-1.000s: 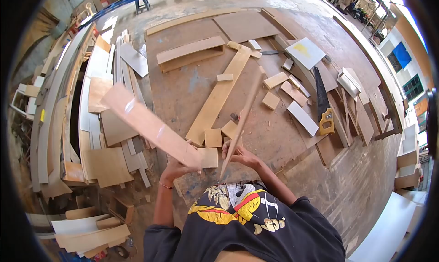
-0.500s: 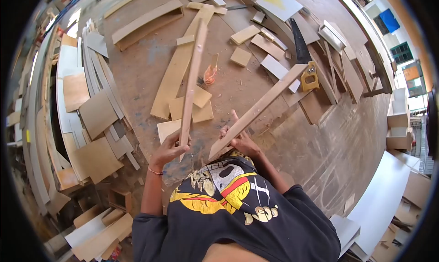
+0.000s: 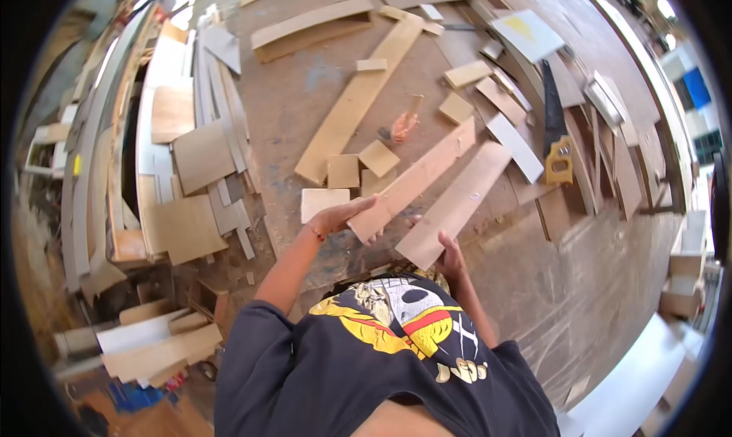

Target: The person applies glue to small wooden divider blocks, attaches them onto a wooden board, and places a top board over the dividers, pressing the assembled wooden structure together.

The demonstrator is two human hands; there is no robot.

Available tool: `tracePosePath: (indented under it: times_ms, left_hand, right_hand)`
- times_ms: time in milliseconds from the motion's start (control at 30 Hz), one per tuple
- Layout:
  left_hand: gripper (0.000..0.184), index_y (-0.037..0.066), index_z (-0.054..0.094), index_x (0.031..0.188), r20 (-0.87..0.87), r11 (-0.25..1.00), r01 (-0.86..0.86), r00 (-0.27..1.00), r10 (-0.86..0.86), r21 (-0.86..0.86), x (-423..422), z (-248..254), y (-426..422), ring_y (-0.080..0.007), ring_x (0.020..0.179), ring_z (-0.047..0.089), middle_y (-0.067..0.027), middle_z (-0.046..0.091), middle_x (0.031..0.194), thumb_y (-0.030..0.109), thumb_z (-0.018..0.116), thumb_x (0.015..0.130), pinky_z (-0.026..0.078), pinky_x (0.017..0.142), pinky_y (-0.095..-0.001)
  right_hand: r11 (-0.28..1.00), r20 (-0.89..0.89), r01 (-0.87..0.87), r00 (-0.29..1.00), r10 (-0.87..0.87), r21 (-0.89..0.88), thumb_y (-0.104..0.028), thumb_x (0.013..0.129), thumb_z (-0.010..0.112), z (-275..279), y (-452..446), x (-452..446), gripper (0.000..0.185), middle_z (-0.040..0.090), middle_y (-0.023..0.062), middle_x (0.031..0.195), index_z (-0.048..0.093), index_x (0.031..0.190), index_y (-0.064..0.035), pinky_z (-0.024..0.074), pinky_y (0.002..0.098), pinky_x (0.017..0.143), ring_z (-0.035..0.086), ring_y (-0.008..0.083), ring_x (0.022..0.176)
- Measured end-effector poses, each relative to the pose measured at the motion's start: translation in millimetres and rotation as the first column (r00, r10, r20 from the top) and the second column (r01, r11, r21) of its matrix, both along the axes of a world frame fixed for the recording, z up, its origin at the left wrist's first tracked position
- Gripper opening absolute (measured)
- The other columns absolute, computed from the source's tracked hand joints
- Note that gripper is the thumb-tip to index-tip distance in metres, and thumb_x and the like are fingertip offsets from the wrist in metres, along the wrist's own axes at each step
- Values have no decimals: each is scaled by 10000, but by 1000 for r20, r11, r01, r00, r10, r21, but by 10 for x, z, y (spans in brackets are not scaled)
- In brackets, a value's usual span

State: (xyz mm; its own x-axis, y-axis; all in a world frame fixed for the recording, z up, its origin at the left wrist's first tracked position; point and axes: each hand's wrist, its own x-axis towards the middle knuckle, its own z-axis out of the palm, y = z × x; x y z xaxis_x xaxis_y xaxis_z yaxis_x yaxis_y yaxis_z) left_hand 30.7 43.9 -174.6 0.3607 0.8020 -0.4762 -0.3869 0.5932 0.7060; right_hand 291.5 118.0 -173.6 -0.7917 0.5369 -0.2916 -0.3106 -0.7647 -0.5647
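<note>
My left hand (image 3: 343, 215) grips the near end of a light wooden board (image 3: 415, 182), its thumb along the top and fingertips showing underneath. Around the near end of a second, slightly broader wooden board (image 3: 457, 201) my right hand (image 3: 450, 256) is closed, thumb on one side and fingers on the other. The two boards lie side by side with a narrow gap between them, broad faces up, pointing away to the right. Just past the left hand are small wooden blocks (image 3: 343, 171) and a pale block (image 3: 323, 204) on the worktable.
A handsaw (image 3: 559, 161) with a yellow handle lies at the right among offcuts. Beyond the boards is an orange bundle (image 3: 403, 128). A long plank (image 3: 366, 94) and a box-shaped wooden piece (image 3: 313, 27) lie farther back. Stacked panels (image 3: 171, 117) line the left.
Both boards have turned from narrow edge up to broad face up and come closer together. The left board now slants right instead of pointing nearly straight ahead. The view has shifted left.
</note>
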Motion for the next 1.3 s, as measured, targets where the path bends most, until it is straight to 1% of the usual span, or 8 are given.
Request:
tracePosePath:
  times_ms: [100, 167, 267, 567, 967, 1167, 1233, 1300]
  left_hand:
    - [783, 35, 363, 1298, 178, 993, -21, 983, 42, -116, -63, 54, 132, -283, 741, 643, -200, 612, 918, 644, 434, 809, 553, 628, -383]
    - [808, 69, 360, 1315, 433, 988, 149, 894, -120, -34, -108, -223, 264, -308, 835, 632, -229, 598, 990, 677, 416, 785, 543, 684, -447]
    - [827, 28, 361, 1307, 274, 998, 32, 961, -15, -58, -54, -81, 272, -309, 839, 638, -213, 593, 1040, 671, 413, 790, 559, 655, -438]
    - [826, -14, 390, 1265, 258, 993, -15, 965, 44, -116, -2, -156, 280, -326, 811, 649, -243, 588, 1040, 666, 413, 797, 565, 627, -452]
    - [811, -68, 418, 1203, -78, 994, -11, 997, 2, -106, 125, -10, 505, -337, 804, 650, -243, 601, 990, 641, 446, 810, 566, 617, -446]
    - [871, 16, 393, 1264, -54, 971, -155, 988, 148, -181, 206, 133, 452, -309, 875, 640, -193, 585, 1089, 713, 453, 744, 551, 678, -481]
    - [919, 58, 375, 1295, -145, 956, -202, 974, 173, -213, 210, 112, 429, -270, 964, 607, -162, 553, 1153, 755, 455, 701, 542, 708, -487]
    - [939, 54, 372, 1299, -212, 948, -228, 960, 182, -221, 249, 154, 416, -257, 990, 590, -151, 543, 1164, 766, 449, 693, 541, 708, -483]
  right_hand:
    - [983, 143, 82, 984, -107, 165, -146, 729, 569, -460, 24, 49, 550, 521, 160, 1179, 425, 1218, 62, 442, 394, 919, 540, 270, 1068]
    - [960, 520, -142, 854, -5, 242, -136, 743, 614, -357, 38, 54, 474, 572, 160, 1044, 470, 1144, 72, 520, 350, 783, 576, 254, 987]
    - [980, 170, -34, 985, 0, 196, -189, 803, 645, -87, -43, -92, 448, 594, 163, 992, 484, 1122, 81, 542, 352, 742, 611, 261, 909]
    - [997, 492, -72, 868, 61, 2, -66, 883, 529, -260, 137, 178, 191, 618, 176, 976, 528, 1033, 52, 565, 313, 685, 651, 256, 826]
    - [893, 531, -431, 731, 428, -127, -195, 848, 625, -341, 458, 575, 303, 651, 186, 896, 571, 974, 75, 551, 261, 656, 662, 207, 748]
    - [717, 623, -696, 547, 558, -31, -186, 868, 597, -187, 676, 523, 257, 663, 159, 885, 612, 943, 60, 527, 254, 659, 659, 180, 765]
    - [317, 813, -927, 338, 473, 201, -202, 856, 614, -150, 785, 483, 268, 665, 129, 809, 626, 918, 59, 507, 241, 607, 644, 158, 702]
    - [387, 751, -897, 404, 523, 213, -205, 828, 644, -29, 902, 449, 249, 653, 112, 741, 630, 867, 40, 486, 245, 580, 617, 134, 657]
